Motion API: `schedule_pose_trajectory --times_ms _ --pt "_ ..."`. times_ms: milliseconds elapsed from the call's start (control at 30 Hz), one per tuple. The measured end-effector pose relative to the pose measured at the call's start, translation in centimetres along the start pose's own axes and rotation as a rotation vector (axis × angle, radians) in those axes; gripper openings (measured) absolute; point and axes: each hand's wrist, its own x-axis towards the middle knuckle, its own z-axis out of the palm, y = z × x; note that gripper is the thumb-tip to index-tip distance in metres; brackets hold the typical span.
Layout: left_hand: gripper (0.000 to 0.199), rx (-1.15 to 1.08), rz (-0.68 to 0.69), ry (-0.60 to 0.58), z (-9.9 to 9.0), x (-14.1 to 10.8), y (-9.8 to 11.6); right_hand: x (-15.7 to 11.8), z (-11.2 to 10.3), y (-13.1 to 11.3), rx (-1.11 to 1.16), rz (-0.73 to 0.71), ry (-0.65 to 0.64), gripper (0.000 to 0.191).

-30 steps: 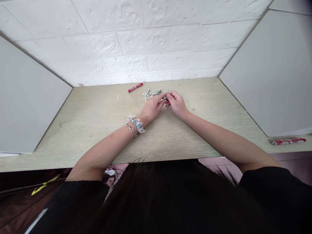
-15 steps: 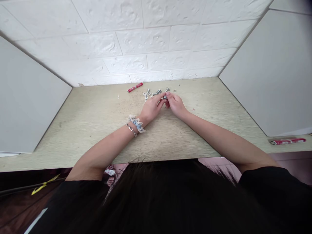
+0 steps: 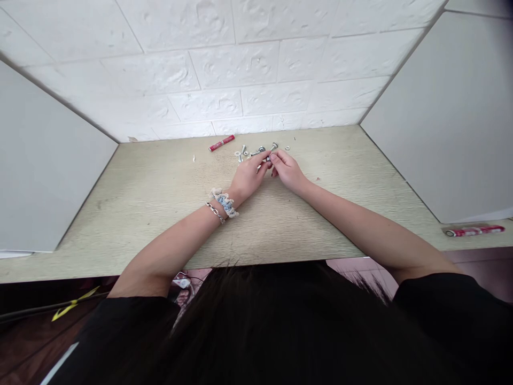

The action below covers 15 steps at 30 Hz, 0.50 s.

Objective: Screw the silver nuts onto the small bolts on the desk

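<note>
Between my fingertips is a small metal bolt (image 3: 268, 159), mostly covered, with what looks like a nut on it. My left hand (image 3: 249, 175) pinches it from the left, a scrunchie and a chain bracelet on that wrist. From the right, my right hand (image 3: 289, 171) closes thumb and fingers on the same piece. Just beyond the hands lie loose bolts, one bolt (image 3: 243, 149) at the left and another bolt (image 3: 274, 146) behind my fingers. A washer (image 3: 237, 154) and a nut (image 3: 287, 148) lie flat among them.
A red marker-like tube (image 3: 222, 143) lies near the white brick-pattern wall (image 3: 216, 101). A similar red tube (image 3: 475, 231) is at the right front edge. Pale panels, a left panel (image 3: 44, 166) and a right panel (image 3: 449, 117), stand on the wooden table (image 3: 152, 176).
My fingertips and the bolt between them have shifted slightly left, and my right fingers have changed their hold. The loose hardware stays where it was.
</note>
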Motion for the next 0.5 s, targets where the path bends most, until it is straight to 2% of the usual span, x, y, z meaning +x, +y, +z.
schedule_pose_trajectory --times_ms 167,300,367,500 --pt "0.032 0.013 0.007 -0.001 -0.24 -0.14 0.38 0.15 -0.07 -0.12 0.074 0.065 -0.007 0.013" --pt "0.032 0.000 0.019 0.000 -0.33 -0.18 0.51 0.10 -0.07 -0.41 0.098 0.081 -0.008 0.003" --pt "0.032 -0.017 0.022 -0.006 -0.29 -0.12 0.44 -0.01 -0.01 -0.48 0.090 0.073 -0.001 0.009" --pt "0.032 -0.029 0.041 -0.020 -0.20 -0.02 0.24 -0.19 0.15 -0.34 0.034 0.046 0.053 0.038"
